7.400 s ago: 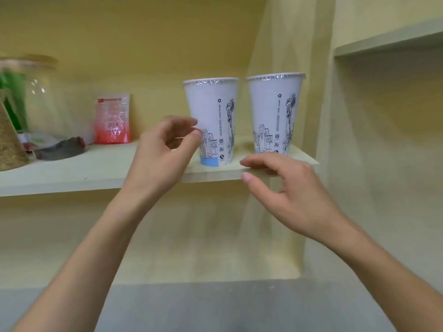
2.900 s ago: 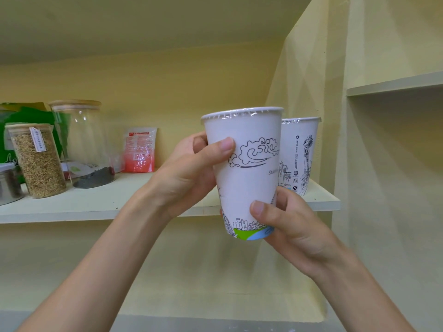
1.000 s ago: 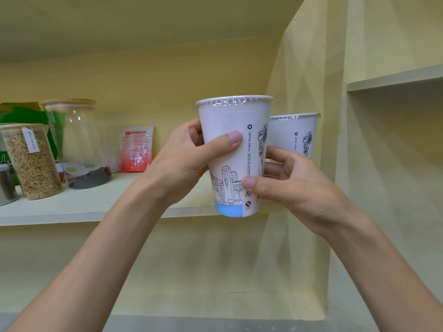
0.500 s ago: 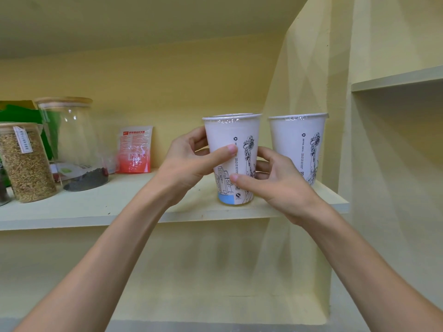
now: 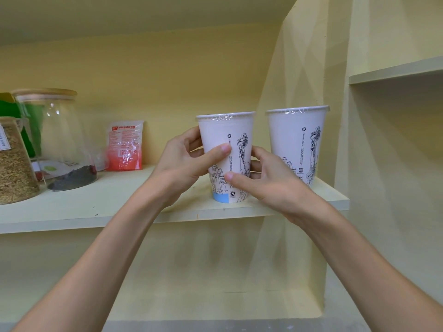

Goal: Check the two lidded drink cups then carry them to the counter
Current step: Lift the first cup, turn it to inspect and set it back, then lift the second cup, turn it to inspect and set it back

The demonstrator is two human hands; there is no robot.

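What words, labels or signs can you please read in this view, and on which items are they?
Held white paper cup: recycling sign and an "S" mark; vertical line too small.
Second white paper cup on the shelf: recycling sign; print too small.
Red plastic pouch: text blurred.
Grain jar's white tag: unreadable.

Soft, warm, even light fills my view; nothing is dim. Faint diamond-patterned shadows cross the side wall (image 5: pixel 299 75). Small glare glints on the cups' film lids (image 5: pixel 224 116). The glass jar (image 5: pixel 55 140) at left smears with blur, and shelf lines bow toward the edges.
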